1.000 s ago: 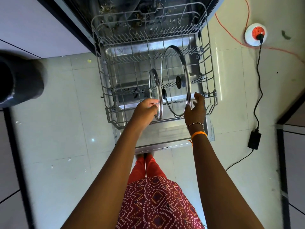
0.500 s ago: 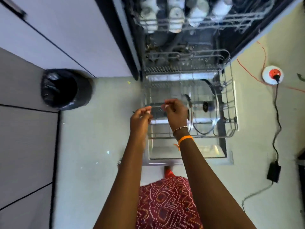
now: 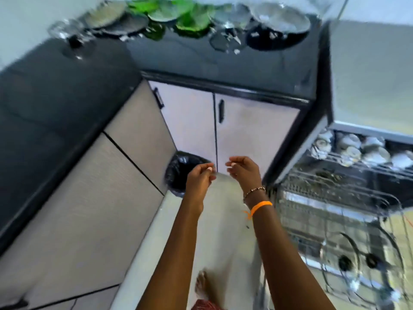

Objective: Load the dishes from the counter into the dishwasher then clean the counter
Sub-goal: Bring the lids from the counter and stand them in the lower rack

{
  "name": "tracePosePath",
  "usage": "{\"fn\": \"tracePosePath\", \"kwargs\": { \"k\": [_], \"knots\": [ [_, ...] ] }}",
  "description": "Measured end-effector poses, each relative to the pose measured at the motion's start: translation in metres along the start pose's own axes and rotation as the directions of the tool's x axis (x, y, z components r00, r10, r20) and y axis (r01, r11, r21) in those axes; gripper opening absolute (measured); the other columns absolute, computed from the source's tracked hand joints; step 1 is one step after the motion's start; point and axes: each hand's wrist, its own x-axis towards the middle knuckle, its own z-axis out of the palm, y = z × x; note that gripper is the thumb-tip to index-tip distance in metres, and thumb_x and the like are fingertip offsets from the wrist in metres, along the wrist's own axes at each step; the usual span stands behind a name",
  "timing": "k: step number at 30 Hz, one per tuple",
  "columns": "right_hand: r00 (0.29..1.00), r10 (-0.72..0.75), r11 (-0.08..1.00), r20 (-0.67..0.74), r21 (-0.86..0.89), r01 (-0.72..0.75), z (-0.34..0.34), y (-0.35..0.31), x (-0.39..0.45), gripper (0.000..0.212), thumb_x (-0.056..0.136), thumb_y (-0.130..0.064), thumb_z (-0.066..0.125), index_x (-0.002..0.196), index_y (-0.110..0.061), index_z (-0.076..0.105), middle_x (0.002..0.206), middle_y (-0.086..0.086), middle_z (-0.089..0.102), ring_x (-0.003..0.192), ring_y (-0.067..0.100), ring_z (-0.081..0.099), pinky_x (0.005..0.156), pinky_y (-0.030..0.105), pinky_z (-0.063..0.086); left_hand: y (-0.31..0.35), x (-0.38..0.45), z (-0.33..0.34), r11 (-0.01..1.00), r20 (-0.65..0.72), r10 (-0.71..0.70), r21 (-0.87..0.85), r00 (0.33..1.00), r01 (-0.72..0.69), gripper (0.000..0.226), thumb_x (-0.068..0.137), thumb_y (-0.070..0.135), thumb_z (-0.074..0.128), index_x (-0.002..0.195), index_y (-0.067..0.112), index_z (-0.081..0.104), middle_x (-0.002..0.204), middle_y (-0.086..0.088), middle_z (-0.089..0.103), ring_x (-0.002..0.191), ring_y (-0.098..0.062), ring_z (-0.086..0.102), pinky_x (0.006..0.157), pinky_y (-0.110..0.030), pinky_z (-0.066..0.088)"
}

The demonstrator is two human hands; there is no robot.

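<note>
Both my hands hang empty in front of me over the floor, fingers loosely curled: my left hand (image 3: 199, 178) and my right hand (image 3: 243, 170), which wears an orange band. The dishwasher's lower rack (image 3: 335, 204) stands pulled out at the right, with two glass lids (image 3: 357, 260) upright in it. White cups (image 3: 357, 151) fill the upper rack. On the black counter (image 3: 223, 63) at the top lie green plates (image 3: 178, 16), steel plates (image 3: 116, 16), a large steel bowl (image 3: 279, 16) and a glass (image 3: 73, 34). The view is blurred.
A black bin (image 3: 181, 171) sits on the floor in the corner just beyond my hands. Pale cabinet doors (image 3: 190, 121) with black handles run under the counter. My bare foot (image 3: 203, 285) is on the tiled floor.
My hands have let go of the two lids, left standing in the lower rack, and come up empty. My view has swung left and up from the rack to the counter.
</note>
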Motion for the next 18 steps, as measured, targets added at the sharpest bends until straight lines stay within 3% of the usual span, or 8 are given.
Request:
{"fn": "tracePosePath", "kwargs": {
  "k": [4, 10, 14, 18],
  "knots": [
    [0.993, -0.062, 0.997, 0.102, 0.052, 0.057, 0.065, -0.052, 0.010, 0.025, 0.088, 0.011, 0.044, 0.081, -0.010, 0.056, 0.078, 0.012, 0.061, 0.062, 0.011, 0.057, 0.058, 0.016, 0.046, 0.051, 0.019, -0.054, 0.998, 0.044, 0.055, 0.032, 0.997, -0.057, 0.017, 0.096, 0.011, 0.045, 0.100, 0.015, 0.061, 0.086, -0.001, 0.064, 0.076, -0.010, 0.060, 0.065, -0.013, 0.049],
    [0.975, -0.138, 0.990, 0.173, 0.039, 0.134, 0.132, -0.114, 0.039, 0.020, 0.091, 0.006, 0.038, 0.091, -0.004, 0.056, 0.080, 0.006, 0.061, 0.067, 0.014, 0.056, 0.065, 0.021, 0.044, 0.111, 0.052, -0.095, 0.990, 0.069, 0.127, 0.058, 0.989, -0.131, 0.023, 0.098, 0.017, 0.043, 0.115, 0.013, 0.058, 0.104, -0.005, 0.062, 0.091, -0.018, 0.061, 0.089, -0.028, 0.047],
    [0.974, -0.169, 0.986, 0.153, 0.032, 0.166, 0.148, -0.138, 0.070, 0.023, 0.092, 0.005, 0.036, 0.101, 0.001, 0.057, 0.088, 0.010, 0.061, 0.069, 0.013, 0.057, 0.066, 0.021, 0.045, 0.145, 0.077, -0.093, 0.978, 0.100, 0.172, 0.099, 0.980, -0.182, 0.029, 0.099, 0.018, 0.041, 0.123, 0.011, 0.054, 0.114, -0.008, 0.062, 0.098, -0.019, 0.060, 0.089, -0.027, 0.045],
    [0.976, -0.187, 0.982, 0.110, 0.023, 0.185, 0.151, -0.154, 0.119, 0.026, 0.095, -0.002, 0.036, 0.108, 0.005, 0.057, 0.091, 0.011, 0.061, 0.073, 0.013, 0.058, 0.071, 0.023, 0.047, 0.177, 0.118, -0.077, 0.970, 0.153, 0.189, 0.123, 0.970, -0.209, 0.028, 0.100, 0.022, 0.039, 0.123, 0.014, 0.052, 0.112, -0.004, 0.061, 0.100, -0.017, 0.060, 0.092, -0.026, 0.046]
  ]
}}
